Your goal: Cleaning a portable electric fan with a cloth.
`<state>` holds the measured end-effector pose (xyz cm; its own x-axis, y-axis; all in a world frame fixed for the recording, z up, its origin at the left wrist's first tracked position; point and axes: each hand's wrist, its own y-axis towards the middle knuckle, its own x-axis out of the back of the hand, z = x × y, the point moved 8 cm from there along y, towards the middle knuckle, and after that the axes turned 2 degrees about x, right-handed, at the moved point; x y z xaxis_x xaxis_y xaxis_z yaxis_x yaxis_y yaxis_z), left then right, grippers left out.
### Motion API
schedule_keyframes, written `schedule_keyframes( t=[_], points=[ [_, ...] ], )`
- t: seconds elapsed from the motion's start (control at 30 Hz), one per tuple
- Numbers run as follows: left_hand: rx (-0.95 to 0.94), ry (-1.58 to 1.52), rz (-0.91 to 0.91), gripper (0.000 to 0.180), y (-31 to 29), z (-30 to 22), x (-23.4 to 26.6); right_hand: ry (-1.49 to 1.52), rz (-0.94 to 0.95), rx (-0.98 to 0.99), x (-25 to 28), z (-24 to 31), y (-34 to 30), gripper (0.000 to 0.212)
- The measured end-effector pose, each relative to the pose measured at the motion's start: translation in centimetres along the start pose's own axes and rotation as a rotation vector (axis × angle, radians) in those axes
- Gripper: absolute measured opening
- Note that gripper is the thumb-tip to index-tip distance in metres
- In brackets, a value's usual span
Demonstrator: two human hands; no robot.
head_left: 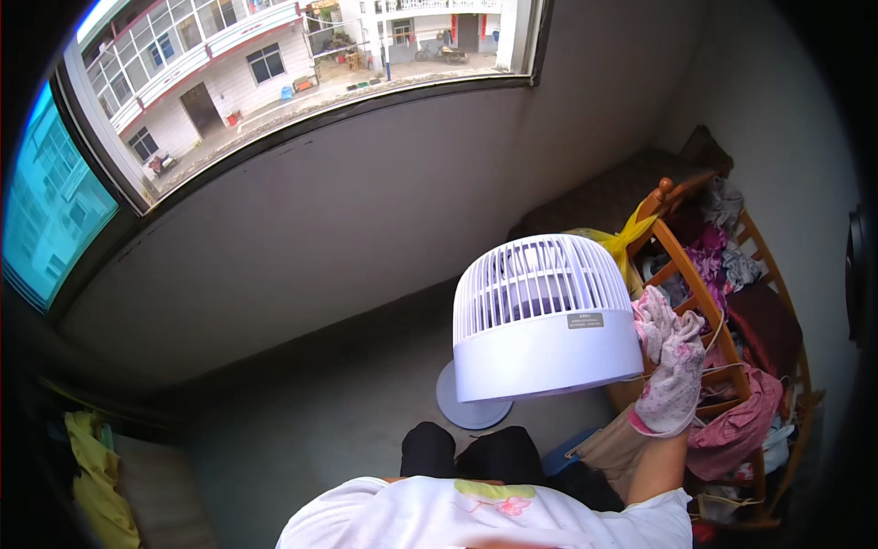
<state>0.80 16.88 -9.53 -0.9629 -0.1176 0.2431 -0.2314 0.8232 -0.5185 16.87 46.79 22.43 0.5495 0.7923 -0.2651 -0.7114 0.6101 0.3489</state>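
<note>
In front of me is a white electric fan [549, 357] with a slatted grille, its round head tilted. Its round base [471, 398] shows on the floor below. My right hand [672, 384], covered in pale pink flowered fabric up to the wrist, is raised at the fan's right side. Its fingers look closed on a bunched pink flowered cloth [653, 320], which lies against the fan's side; the fabric hides the exact grip. My left hand does not show.
To the right, a wooden rack [695, 274] holds heaped clothes, with a yellow plastic bag [626, 240] tied at its corner. A window [302, 91] fills the upper left. Yellow cloth [91, 476] hangs at the lower left. My dark-clad knees [466, 448] are below the fan.
</note>
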Motion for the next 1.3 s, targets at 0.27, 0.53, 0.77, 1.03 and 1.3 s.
schedule_keyframes(
  t=[0.27,0.53,0.77,1.03,1.3],
  points=[
    [-0.089,-0.043,0.101,0.040,1.8,2.1,-10.9,-0.086,-0.053,0.106,1.1,-0.2,2.1,0.047],
    [-0.133,-0.030,0.363,0.039,-0.9,2.5,-26.0,-0.403,-0.180,0.224,11.4,-7.7,-11.7,0.057],
    [-0.414,-0.192,-0.576,0.029,-7.5,-6.9,-7.8,0.421,-0.177,-0.037,13.9,-8.2,-15.3,0.047],
    [-0.922,0.259,-1.255,0.020,-18.2,-26.5,2.6,1.721,0.633,-0.403,7.8,-5.5,-12.8,0.049],
    [-0.882,0.669,-1.364,0.055,-12.4,-33.3,7.4,0.688,0.695,0.021,-4.0,0.2,-4.8,0.040]
  ],
)
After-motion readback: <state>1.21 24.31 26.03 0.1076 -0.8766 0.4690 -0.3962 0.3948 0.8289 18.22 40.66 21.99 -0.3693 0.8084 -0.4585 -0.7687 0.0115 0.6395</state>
